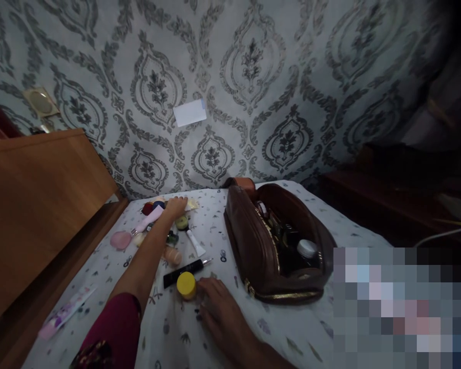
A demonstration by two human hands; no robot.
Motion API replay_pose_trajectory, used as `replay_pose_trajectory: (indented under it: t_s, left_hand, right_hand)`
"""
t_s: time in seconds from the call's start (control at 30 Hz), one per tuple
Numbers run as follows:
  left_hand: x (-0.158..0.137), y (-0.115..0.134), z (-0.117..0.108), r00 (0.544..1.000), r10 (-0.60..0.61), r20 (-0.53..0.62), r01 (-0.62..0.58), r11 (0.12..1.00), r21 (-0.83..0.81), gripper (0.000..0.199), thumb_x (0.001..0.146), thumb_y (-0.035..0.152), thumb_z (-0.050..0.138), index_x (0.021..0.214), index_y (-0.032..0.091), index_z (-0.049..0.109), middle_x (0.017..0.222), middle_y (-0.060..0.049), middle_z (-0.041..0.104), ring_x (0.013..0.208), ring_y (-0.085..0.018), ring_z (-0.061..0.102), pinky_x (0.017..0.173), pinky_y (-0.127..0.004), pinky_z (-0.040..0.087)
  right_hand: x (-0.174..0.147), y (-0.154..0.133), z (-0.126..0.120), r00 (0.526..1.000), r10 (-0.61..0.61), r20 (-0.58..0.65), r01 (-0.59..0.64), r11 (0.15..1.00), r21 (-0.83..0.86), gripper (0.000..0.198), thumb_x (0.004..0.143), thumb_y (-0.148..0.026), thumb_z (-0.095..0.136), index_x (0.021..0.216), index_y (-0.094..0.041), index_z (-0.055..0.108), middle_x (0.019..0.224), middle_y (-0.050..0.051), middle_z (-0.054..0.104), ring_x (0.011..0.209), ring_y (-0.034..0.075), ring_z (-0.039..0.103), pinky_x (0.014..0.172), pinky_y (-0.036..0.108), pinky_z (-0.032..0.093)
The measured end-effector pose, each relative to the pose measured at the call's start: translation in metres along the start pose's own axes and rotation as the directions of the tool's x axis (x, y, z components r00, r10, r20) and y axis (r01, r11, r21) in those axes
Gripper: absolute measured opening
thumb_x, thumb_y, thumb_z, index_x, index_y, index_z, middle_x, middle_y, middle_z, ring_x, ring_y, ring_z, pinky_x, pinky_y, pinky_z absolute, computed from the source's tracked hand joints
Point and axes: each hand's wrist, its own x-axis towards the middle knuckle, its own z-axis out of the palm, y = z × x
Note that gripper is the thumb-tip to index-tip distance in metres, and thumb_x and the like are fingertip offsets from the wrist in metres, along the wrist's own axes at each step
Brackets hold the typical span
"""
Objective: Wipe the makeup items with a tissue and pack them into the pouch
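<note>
one brown bag (249,243) flanks the spread right hand (222,306) and yellow jar (186,285), grip of the left hand (175,206) unclear.

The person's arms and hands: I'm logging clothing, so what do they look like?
A deep magenta sleeve ending near the elbow covers part of the left arm, with a dark patterned patch low down. The left hand and right hand are bare; no sleeve shows on the right forearm.
</note>
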Motion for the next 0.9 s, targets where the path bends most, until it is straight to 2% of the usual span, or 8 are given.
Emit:
replay_pose_trajectory:
  t_s: [0.13, 0.2, 0.33, 0.47, 0.6, 0.73, 0.83, 0.9]
  left_hand:
    - [-0.012, -0.003, -0.006, 0.995, -0.082, -0.053, 0.079, 0.995, -0.059, 0.038, 0.093, 0.036, 0.06, 0.126, 0.017, 0.056, 0.126, -0.01, 0.059, 0.109, -0.024, 0.061, 0.091, -0.047, 0.054]
    - [-0.019, -0.004, -0.013, 0.988, -0.128, -0.087, 0.119, 0.987, -0.104, 0.042, 0.092, 0.034, 0.062, 0.128, 0.015, 0.054, 0.127, -0.013, 0.059, 0.114, -0.027, 0.059, 0.094, -0.046, 0.051]
    - [-0.04, -0.005, -0.029, 0.97, -0.196, -0.146, 0.163, 0.963, -0.213, 0.046, 0.091, 0.031, 0.061, 0.13, 0.013, 0.047, 0.127, -0.018, 0.061, 0.119, -0.031, 0.057, 0.093, -0.04, 0.048]
    - [-0.08, 0.005, -0.041, 0.963, -0.198, -0.183, 0.133, 0.939, -0.316, 0.041, 0.091, 0.037, 0.056, 0.128, 0.02, 0.047, 0.126, -0.011, 0.062, 0.115, -0.027, 0.059, 0.087, -0.034, 0.047]
    - [-0.138, 0.022, -0.052, 0.969, -0.159, -0.187, 0.068, 0.907, -0.416, 0.038, 0.089, 0.041, 0.056, 0.122, 0.023, 0.05, 0.108, -0.004, 0.069, 0.1, -0.023, 0.064, 0.081, -0.03, 0.047]
    - [-0.194, 0.045, -0.067, 0.973, -0.16, -0.167, 0.011, 0.753, -0.658, 0.034, 0.082, 0.038, 0.061, 0.112, 0.024, 0.055, 0.102, -0.002, 0.069, 0.094, -0.024, 0.065, 0.077, -0.031, 0.046]
    - [-0.224, 0.064, -0.074, 0.976, -0.154, -0.155, -0.008, 0.684, -0.73, 0.032, 0.08, 0.034, 0.063, 0.108, 0.022, 0.057, 0.099, -0.002, 0.069, 0.092, -0.024, 0.065, 0.077, -0.032, 0.045]
    - [-0.237, 0.073, -0.074, 0.979, -0.15, -0.142, -0.015, 0.633, -0.774, 0.029, 0.081, 0.033, 0.062, 0.107, 0.022, 0.057, 0.098, -0.003, 0.069, 0.09, -0.024, 0.064, 0.076, -0.031, 0.044]
  right_hand:
    - [0.0, 0.001, 0.0, 1.0, -0.023, -0.014, 0.022, 1.0, -0.011, 0.055, 0.08, -0.005, 0.049, 0.133, -0.019, 0.05, 0.128, 0.014, 0.06, 0.121, 0.028, 0.056, 0.104, 0.051, 0.048]
    - [0.001, 0.001, -0.001, 0.999, -0.027, -0.021, 0.027, 1.0, -0.009, 0.053, 0.08, -0.005, 0.05, 0.132, -0.02, 0.051, 0.127, 0.013, 0.061, 0.12, 0.028, 0.057, 0.103, 0.05, 0.05]
    - [0.0, 0.001, -0.002, 1.0, -0.015, -0.015, 0.015, 1.0, -0.009, 0.05, 0.083, -0.008, 0.05, 0.131, -0.022, 0.052, 0.128, 0.012, 0.062, 0.122, 0.028, 0.057, 0.105, 0.052, 0.048]
    - [0.001, 0.0, -0.006, 0.999, 0.032, -0.012, -0.032, 0.999, 0.04, 0.044, 0.087, -0.014, 0.05, 0.129, -0.021, 0.055, 0.128, 0.012, 0.063, 0.121, 0.027, 0.058, 0.104, 0.049, 0.05]
    - [0.005, -0.005, -0.012, 0.98, 0.196, -0.024, -0.189, 0.964, 0.186, 0.037, 0.095, -0.029, 0.047, 0.13, -0.021, 0.055, 0.124, 0.012, 0.065, 0.108, 0.024, 0.065, 0.095, 0.042, 0.055]
    - [0.01, -0.015, -0.017, 0.947, 0.32, -0.022, -0.291, 0.886, 0.361, 0.047, 0.097, -0.045, 0.046, 0.138, -0.022, 0.049, 0.136, 0.013, 0.059, 0.124, 0.026, 0.057, 0.104, 0.044, 0.048]
    - [0.014, -0.023, -0.016, 0.946, 0.323, -0.012, -0.277, 0.83, 0.484, 0.053, 0.098, -0.051, 0.044, 0.144, -0.024, 0.045, 0.143, 0.012, 0.054, 0.132, 0.026, 0.051, 0.109, 0.048, 0.042]
    - [0.016, -0.029, -0.015, 0.947, 0.319, -0.029, -0.247, 0.785, 0.568, 0.054, 0.097, -0.053, 0.044, 0.144, -0.026, 0.046, 0.146, 0.01, 0.05, 0.133, 0.027, 0.048, 0.108, 0.048, 0.043]
